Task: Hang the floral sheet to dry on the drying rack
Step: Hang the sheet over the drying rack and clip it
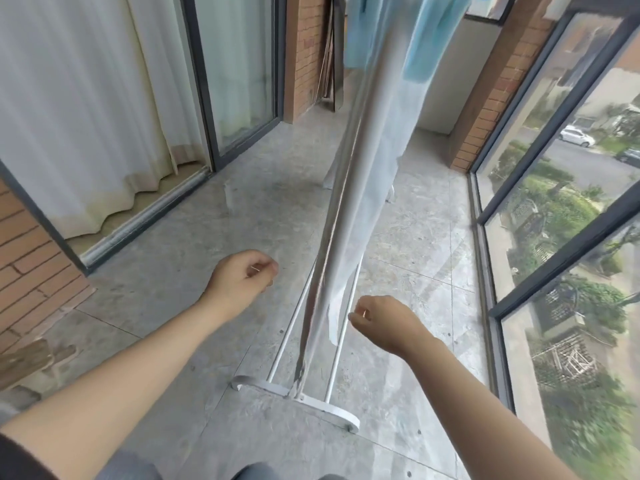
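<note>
A pale, blurred sheet hangs over the white drying rack, draping down along its length toward the floor; no floral print can be made out through the blur. My left hand hovers left of the rack with loosely curled fingers and holds nothing. My right hand hovers just right of the sheet's lower edge, fingers loosely curled, not touching the cloth. The rack's white foot stands on the tiled floor in front of me.
Light blue garments hang farther back on the rack. Sliding glass doors with a white curtain run along the left. Tall windows line the right side. Brick pillars stand at the far end.
</note>
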The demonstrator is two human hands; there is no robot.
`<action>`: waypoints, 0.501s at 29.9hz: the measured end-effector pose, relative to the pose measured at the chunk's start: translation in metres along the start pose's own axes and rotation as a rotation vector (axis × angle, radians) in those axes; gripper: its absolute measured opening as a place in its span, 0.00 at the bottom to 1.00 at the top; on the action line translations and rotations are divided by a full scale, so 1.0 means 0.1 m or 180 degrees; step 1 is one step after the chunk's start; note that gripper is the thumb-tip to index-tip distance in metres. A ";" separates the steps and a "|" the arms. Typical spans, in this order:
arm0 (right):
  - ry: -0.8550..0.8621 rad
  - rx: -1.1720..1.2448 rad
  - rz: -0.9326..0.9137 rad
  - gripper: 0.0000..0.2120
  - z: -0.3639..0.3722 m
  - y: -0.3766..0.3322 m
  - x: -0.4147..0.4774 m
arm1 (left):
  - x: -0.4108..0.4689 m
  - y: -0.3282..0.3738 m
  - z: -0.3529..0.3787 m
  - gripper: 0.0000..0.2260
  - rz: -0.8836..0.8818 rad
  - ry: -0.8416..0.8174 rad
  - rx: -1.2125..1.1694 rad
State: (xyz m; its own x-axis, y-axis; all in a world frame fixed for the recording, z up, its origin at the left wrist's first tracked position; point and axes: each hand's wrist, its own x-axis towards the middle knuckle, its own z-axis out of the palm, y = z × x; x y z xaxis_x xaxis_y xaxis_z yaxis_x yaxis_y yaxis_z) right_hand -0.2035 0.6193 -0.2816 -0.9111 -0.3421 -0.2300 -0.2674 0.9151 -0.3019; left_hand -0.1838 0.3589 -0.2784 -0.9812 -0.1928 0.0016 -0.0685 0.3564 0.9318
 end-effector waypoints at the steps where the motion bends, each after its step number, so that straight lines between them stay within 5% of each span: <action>1: 0.0051 0.0076 0.0036 0.10 -0.21 -0.06 -0.06 | 0.00 0.22 -0.08 0.05 0.0015 0.0034 0.0016; 15: 0.0968 0.0388 -0.0138 0.10 -3.34 -1.03 -1.22 | -0.28 3.66 -1.25 0.06 0.0729 0.0244 0.0025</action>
State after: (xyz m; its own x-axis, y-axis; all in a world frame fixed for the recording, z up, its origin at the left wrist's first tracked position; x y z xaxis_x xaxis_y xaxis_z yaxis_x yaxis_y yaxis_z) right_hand -0.1693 0.6383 0.0868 -0.9565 -0.2841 0.0667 -0.2853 0.8625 -0.4180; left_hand -0.1587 0.3807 0.1075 -0.9548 -0.1747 0.2404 0.1525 0.4059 0.9011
